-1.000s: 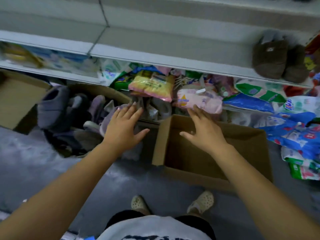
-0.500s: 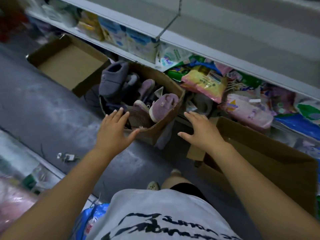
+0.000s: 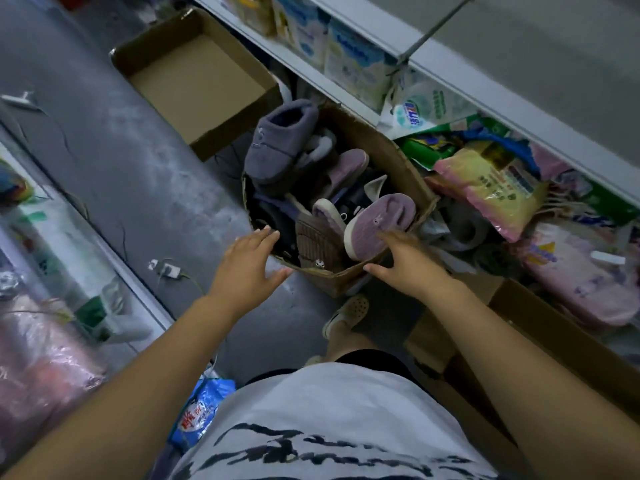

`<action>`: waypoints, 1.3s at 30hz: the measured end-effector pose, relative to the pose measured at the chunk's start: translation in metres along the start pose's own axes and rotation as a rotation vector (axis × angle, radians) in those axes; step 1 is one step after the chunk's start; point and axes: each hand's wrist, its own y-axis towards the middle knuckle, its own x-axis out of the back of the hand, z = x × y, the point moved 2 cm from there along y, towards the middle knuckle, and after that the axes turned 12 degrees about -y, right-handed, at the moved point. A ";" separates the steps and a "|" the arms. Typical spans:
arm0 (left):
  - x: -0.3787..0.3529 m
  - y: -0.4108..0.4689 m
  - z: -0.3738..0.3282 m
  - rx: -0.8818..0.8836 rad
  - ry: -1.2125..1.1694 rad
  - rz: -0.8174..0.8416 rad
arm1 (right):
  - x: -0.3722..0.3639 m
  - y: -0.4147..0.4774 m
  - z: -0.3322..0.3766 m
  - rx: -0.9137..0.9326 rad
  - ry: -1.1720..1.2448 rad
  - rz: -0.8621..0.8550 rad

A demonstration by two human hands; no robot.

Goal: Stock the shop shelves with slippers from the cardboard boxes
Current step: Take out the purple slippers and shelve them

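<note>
A cardboard box [image 3: 377,147] full of slippers stands on the floor by the shelves. A grey-blue slipper [image 3: 277,143] sticks up at its far left; a purple slipper [image 3: 377,223] lies at its near right, beside a brown sole [image 3: 317,242]. My left hand [image 3: 247,268] hovers open at the box's near left rim, fingers spread. My right hand [image 3: 405,258] is open at the near right corner, its fingertips at the purple slipper; contact is unclear. Neither hand holds anything.
An empty cardboard box [image 3: 197,77] lies to the far left, another [image 3: 540,334] at my right. Packets [image 3: 495,188] crowd the bottom shelf under the white shelf edge [image 3: 485,88]. Bagged goods [image 3: 41,351] line the left. My foot [image 3: 346,313] stands near the box.
The view swung left and nearer the slipper box. Both hands moved forward to its near rim, the right one from beside the box up to the purple slipper.
</note>
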 end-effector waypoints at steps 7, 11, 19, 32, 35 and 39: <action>-0.014 0.097 -0.005 0.116 -0.005 0.231 | -0.023 0.076 -0.047 -0.094 0.235 0.140; -0.033 0.151 -0.009 0.164 -0.033 0.291 | -0.029 0.110 -0.062 -0.144 0.335 0.190; -0.062 0.254 -0.004 0.123 -0.074 0.401 | -0.047 0.169 -0.077 -0.285 0.391 0.224; -0.104 0.317 0.034 0.118 -0.061 0.680 | -0.073 0.192 -0.087 -0.464 0.469 0.261; -0.098 0.315 0.035 0.057 -0.093 0.675 | -0.068 0.192 -0.083 -0.486 0.488 0.238; -0.086 0.306 0.021 -0.018 -0.188 0.652 | -0.055 0.184 -0.074 -0.530 0.548 0.161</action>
